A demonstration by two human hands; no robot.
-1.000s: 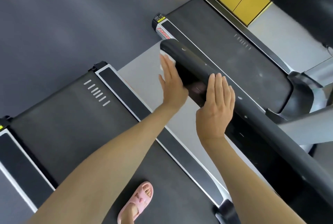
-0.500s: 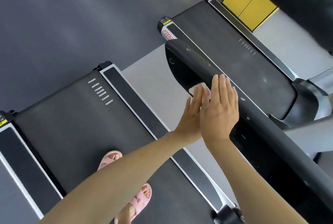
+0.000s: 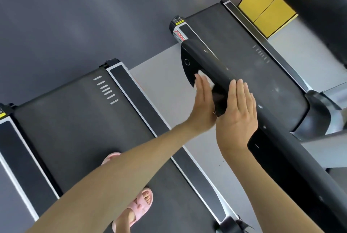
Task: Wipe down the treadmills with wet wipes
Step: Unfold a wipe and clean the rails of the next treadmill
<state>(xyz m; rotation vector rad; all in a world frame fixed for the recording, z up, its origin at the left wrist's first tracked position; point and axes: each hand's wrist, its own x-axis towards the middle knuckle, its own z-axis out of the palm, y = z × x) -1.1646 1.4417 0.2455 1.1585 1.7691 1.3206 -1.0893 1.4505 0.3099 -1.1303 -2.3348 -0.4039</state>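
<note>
Wet wipe (image 3: 210, 82) lies under flat left hand (image 3: 203, 105); right hand (image 3: 237, 114) flat on glossy handrail (image 3: 212, 63).

1. Bright, even light; shadows are soft and faint.
2. A pale sheen streaks the dark floor (image 3: 75, 17) far left; small glints sit on the glossy handrail (image 3: 216, 67).
3. Straight edges of the treadmill (image 3: 78, 129) bow with the wide lens; the far-right corner is blurred.

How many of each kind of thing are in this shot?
Treadmills: 2
Hands, left hand and right hand: 2
Wet wipe: 1
Pink slippers: 2
Total: 7
</note>
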